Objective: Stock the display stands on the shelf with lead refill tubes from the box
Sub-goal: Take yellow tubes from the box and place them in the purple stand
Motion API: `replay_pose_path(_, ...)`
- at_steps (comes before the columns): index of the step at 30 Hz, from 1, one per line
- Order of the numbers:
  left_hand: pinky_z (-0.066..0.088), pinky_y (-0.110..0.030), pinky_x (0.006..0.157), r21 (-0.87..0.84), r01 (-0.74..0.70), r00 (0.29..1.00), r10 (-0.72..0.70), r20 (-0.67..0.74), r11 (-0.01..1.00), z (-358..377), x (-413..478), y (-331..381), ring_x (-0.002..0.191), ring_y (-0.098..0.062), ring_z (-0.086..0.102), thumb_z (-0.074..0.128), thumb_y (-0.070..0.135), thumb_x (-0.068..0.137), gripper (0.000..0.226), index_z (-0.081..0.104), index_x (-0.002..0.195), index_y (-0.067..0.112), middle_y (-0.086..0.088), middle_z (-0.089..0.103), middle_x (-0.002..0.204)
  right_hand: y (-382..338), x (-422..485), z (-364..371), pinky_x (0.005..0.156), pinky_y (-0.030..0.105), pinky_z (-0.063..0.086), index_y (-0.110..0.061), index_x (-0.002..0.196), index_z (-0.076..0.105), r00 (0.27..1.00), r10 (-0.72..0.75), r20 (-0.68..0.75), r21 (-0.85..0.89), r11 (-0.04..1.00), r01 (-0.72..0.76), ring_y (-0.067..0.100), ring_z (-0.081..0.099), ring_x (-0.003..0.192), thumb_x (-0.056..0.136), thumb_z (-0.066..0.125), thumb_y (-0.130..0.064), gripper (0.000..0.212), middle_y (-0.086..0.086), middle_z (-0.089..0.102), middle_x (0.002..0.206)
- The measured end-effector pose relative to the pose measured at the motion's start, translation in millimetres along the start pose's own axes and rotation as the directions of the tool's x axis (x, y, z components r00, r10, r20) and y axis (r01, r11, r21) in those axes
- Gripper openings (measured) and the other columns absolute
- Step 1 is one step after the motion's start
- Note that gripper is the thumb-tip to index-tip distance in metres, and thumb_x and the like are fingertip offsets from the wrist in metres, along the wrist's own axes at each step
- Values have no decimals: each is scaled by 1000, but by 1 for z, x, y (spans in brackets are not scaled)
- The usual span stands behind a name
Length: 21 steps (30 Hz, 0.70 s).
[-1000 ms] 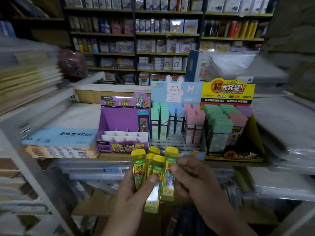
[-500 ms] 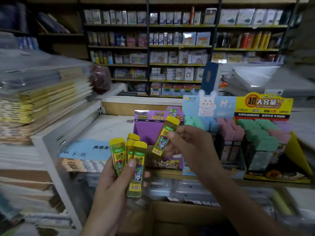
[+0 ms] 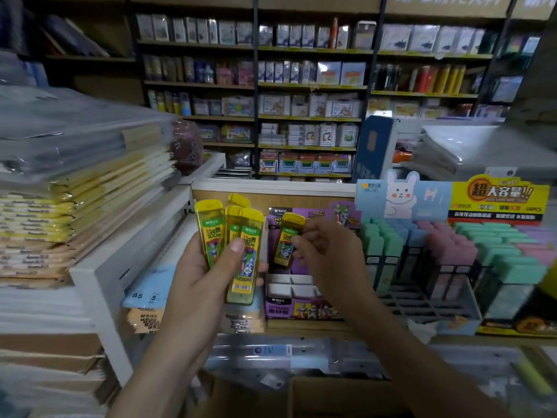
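Head view, the only one I've got. Left hand (image 3: 196, 276) grips a fan of yellow-capped translucent green lead refill tubes (image 3: 242, 254), thumb pressed across the front one and fingers curled behind. I count four caps. They are held upright just left of the purple cardboard display stand (image 3: 278, 306) on the wood-edged shelf (image 3: 304, 325). Right hand (image 3: 328, 251) pinches one single yellow-capped tube (image 3: 286, 241) between thumb and fingertips, cap up and slightly tilted. It hangs over the stand's white divider cells (image 3: 291, 286), not yet in one.

Change: a second ago the right fingers were on a tube in the bundle, with both hands low in front of the shelf. Half a second ago that tube was out and raised toward the purple header. Now it sits lower, right above the cells. The left bundle has lifted closer to the stand too.

My read for the task: pick-off is done and this is the insert step for one tube. The cells I can see look empty, so stocking is early. Next I'd want the tube base lined into a cell, then a release.

The pastel blue rabbit-header stand (image 3: 401, 194) and yellow-header stand (image 3: 497, 197) to the right already hold pastel cases. Brown cardboard box (image 3: 331, 396) at the bottom edge, contents too dark to tell
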<state>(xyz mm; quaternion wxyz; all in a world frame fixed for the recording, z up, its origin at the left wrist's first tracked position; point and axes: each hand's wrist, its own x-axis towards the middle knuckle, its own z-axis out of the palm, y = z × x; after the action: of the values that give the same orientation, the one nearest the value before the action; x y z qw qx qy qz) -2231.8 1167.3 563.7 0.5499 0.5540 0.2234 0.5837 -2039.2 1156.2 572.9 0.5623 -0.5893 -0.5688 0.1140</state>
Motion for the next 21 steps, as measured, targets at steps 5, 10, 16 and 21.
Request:
replay_pose_path(5, 60, -28, 66, 25, -2, 1000, 2, -10, 1000, -2, 19, -1, 89, -30, 77, 64, 32, 93, 23, 68, 115, 27, -9, 77, 108, 3, -4, 7, 63, 14, 51, -22, 97, 64, 997, -80, -13, -84, 993, 78, -1, 62, 70, 88, 75, -14, 17, -13, 62, 67)
replay_pose_path(10, 60, -29, 66, 11, 5, 1000, -5, -16, 1000, -3, 16, -7, 89, -33, 76, 64, 29, 95, 23, 67, 117, 24, -12, 76, 108, 8, -3, 10, 65, 30, 55, -22, 88, 60, 998, -69, 15, -154, 986, 70, 7, 62, 66, 89, 75, -20, 15, -7, 61, 66)
replay_pose_path(16, 59, -30, 65, -30, 48, 998, -49, -42, 998, 0, 17, -8, 84, -31, 75, 64, 26, 94, 22, 67, 115, 21, -20, 74, 107, 13, -5, 14, 67, 37, 56, -21, 82, 60, 996, -90, 14, -290, 953, 90, 5, 62, 64, 89, 74, -29, 17, -7, 64, 65)
replay_pose_path(21, 59, -31, 66, -76, 100, 994, -103, -28, 992, -1, 17, -8, 84, -30, 75, 64, 25, 93, 24, 67, 117, 21, -19, 75, 110, 9, -5, 17, 68, 37, 56, -22, 82, 60, 994, -110, 21, -375, 921, 110, 11, 63, 69, 89, 73, -30, 17, -8, 64, 69)
